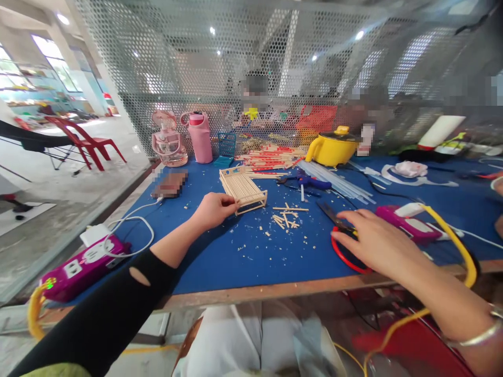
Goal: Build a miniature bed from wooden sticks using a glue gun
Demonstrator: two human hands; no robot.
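Observation:
My left hand (215,210) pinches the near left corner of a small bed-shaped model (244,189) made of thin wooden sticks, which rests on the blue tabletop. Over on the right, my right hand (367,235) has thumb and fingers on either side of a pair of scissors (334,217) with dark blades and red handles, lying low against the table. Part of the scissors is hidden under the palm. Short cut stick pieces (286,217) and crumbs are scattered between my hands. Behind the model lies a pile of red-tipped sticks (271,157).
A blue glue gun (312,181) and clear glue sticks (338,183) lie behind the scraps. Further back stand a yellow pot (334,149), a pink bottle (201,139) and a clear jug (170,144). Purple power strips (84,267) with cables flank the workspace; a perforated metal screen (220,63) closes the back.

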